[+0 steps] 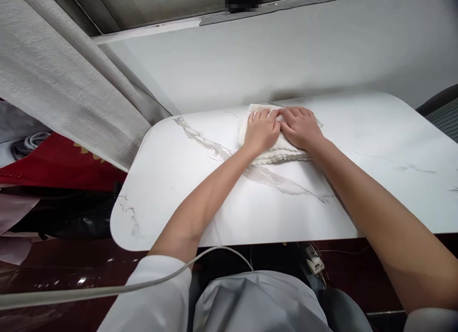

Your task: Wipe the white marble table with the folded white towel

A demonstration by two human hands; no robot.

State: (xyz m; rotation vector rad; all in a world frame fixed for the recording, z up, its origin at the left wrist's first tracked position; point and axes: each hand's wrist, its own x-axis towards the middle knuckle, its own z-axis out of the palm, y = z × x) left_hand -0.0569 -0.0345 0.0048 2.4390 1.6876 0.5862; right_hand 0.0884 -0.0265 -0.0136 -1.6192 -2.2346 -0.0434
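Note:
A folded white cloth (pixel 281 154) with wavy, layered edges lies near the back of the marble-patterned table (pixel 200 203). My left hand (pixel 262 130) rests palm down on its left part, fingers stretched toward the wall. On the right part my right hand (pixel 301 128) lies flat beside it, and the two hands meet or nearly meet in the middle. Both cover much of the cloth's upper side. Neither hand is wrapped round anything.
A pale wall panel (pixel 286 60) stands behind the table. To the left hangs a grey curtain (pixel 71 60), with a red cloth (pixel 60 162) beyond it. A light cable (pixel 143 284) crosses in front of my body. Under the table is a white power strip (pixel 315 260).

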